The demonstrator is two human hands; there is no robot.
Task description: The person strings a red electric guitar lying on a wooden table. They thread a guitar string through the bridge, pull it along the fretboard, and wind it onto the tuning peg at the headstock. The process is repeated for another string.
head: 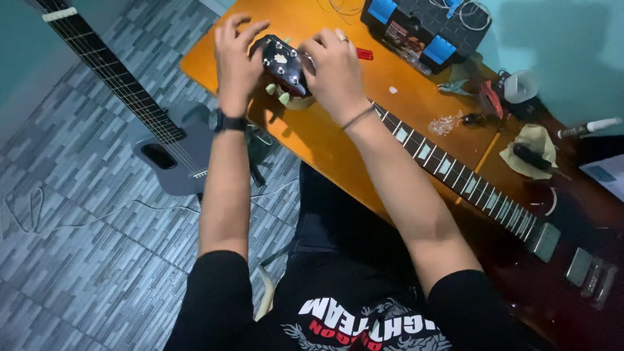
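Note:
A dark red electric guitar (552, 273) lies across the orange table (338, 149), its neck (455, 172) running up left to a black headstock (283, 62) with pale green tuner knobs. My left hand (235, 55), with a black watch on the wrist, rests at the left side of the headstock with its fingers curled over the top. My right hand (335, 68), wearing a ring and a thin wristband, grips the headstock's right side near the tuners. What the fingertips pinch is hidden.
A black toolbox with blue latches (426, 26) stands at the table's back. Coiled strings (448, 122), pliers (455, 86), a cloth (533, 149) and a white tube (588, 127) lie on the right. A grey guitar (166, 153) stands on the tiled floor at left.

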